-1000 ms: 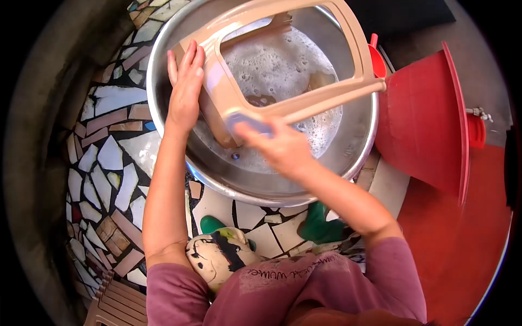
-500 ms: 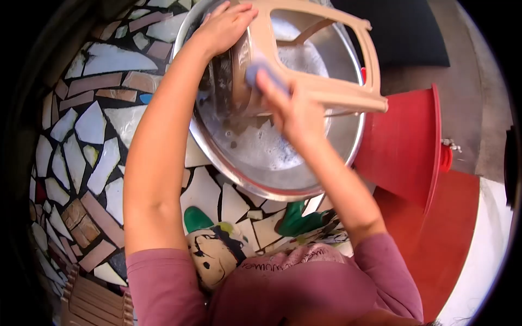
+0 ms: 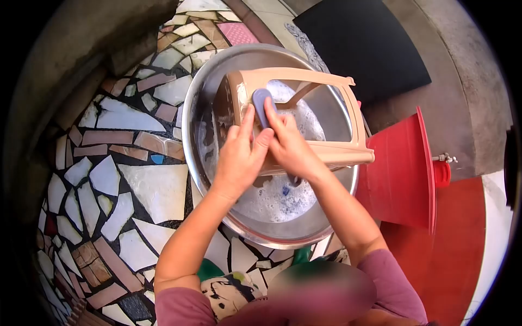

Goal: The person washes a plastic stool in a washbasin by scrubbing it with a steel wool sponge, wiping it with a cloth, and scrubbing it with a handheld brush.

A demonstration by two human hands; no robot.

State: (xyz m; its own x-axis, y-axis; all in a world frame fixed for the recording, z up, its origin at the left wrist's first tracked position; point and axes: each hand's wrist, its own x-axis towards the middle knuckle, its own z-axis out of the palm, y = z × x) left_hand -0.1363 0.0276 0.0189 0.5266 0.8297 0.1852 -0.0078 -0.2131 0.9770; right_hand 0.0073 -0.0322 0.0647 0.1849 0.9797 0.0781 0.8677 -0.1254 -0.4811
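Note:
A beige plastic stool (image 3: pixel 356 117) lies on its side in a wide metal basin (image 3: pixel 191 122) with soapy water (image 3: pixel 285 204). My right hand (image 3: pixel 291 144) grips a blue-grey scrubbing brush (image 3: pixel 261 100) and presses it against the stool near its seat end. My left hand (image 3: pixel 239 160) is on the near side of the stool, just left of my right hand, with its index finger stretched out and its thumb apart. What lies under the left palm is hidden. Suds show on the stool's corner and through its frame.
A red plastic tub (image 3: pixel 397 168) stands right of the basin, near a small metal tap (image 3: pixel 446 158). Behind is a black panel (image 3: pixel 364 49). The floor has broken-tile paving (image 3: pixel 155 190). A green shoe (image 3: pixel 209 270) is below the basin.
My left hand has come from the stool's far left end down beside my right hand. The brush still rubs the stool. The view has shifted, so the basin sits lower.

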